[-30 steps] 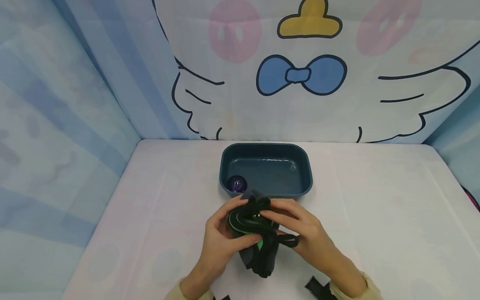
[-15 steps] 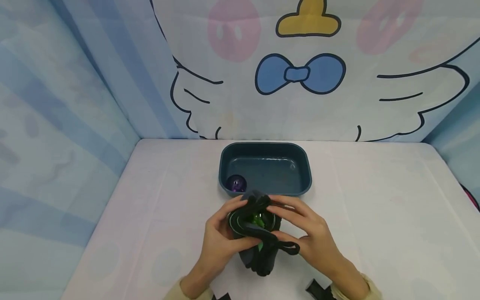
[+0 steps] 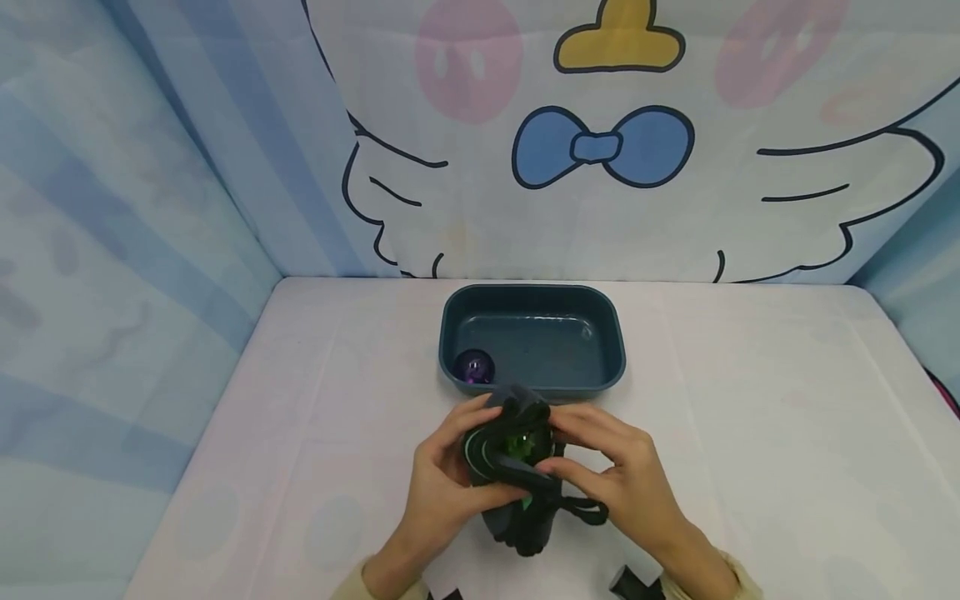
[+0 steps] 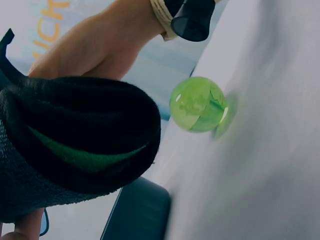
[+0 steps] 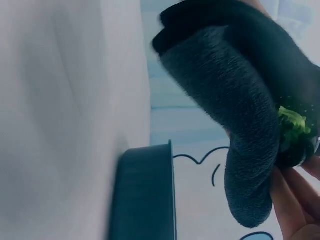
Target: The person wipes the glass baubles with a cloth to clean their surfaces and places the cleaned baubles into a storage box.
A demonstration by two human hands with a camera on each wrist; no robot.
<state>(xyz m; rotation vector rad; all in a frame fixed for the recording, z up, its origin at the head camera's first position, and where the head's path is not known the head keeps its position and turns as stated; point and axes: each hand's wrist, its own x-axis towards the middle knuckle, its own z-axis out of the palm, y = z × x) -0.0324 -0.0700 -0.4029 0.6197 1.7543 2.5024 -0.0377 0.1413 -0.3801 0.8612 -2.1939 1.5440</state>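
Observation:
A dark grey soft fabric piece [image 3: 517, 525] with black bands and a small black loop sits between both hands at the table's front middle. My left hand [image 3: 442, 487] grips its left side, thumb in front. In its folds lies a clear ball with green inside [image 3: 519, 447], also in the right wrist view [image 5: 295, 135]. My right hand [image 3: 622, 471] pinches at that ball's right side, beside the band. A lighter green clear ball [image 4: 197, 104] rests on the white surface in the left wrist view; the head view does not show it apart.
A dark teal bin [image 3: 615, 367] stands behind the hands, with a purple ball [image 3: 475, 367] in its front left corner. The table [image 3: 750, 400] has a white cover. Printed cloth [image 3: 480, 217] hangs at the back and sides.
My right fingers have shifted, and the thumb now lies on the front by the band. More of the green ball shows in the folds. The fabric piece has shifted slightly right.

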